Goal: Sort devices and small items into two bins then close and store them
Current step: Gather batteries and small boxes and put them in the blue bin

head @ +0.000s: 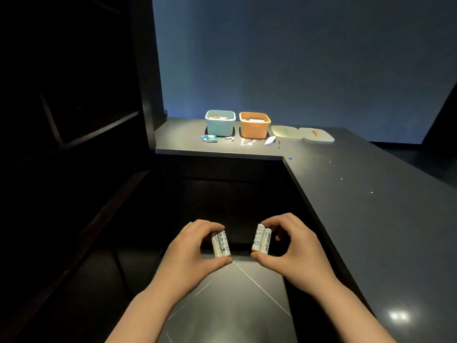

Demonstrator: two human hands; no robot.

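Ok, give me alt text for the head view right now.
Both hands hold white batteries upright in the foreground: left hand grips one cluster, right hand another. Far off on the dark counter stand a blue bin and an orange bin, lids beside them.

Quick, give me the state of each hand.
Left hand: pinches a pair of white batteries.
Right hand: pinches another pair of white batteries.

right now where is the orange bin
In the head view the orange bin stands at the counter's far end, right of the blue bin, left of the two lids.
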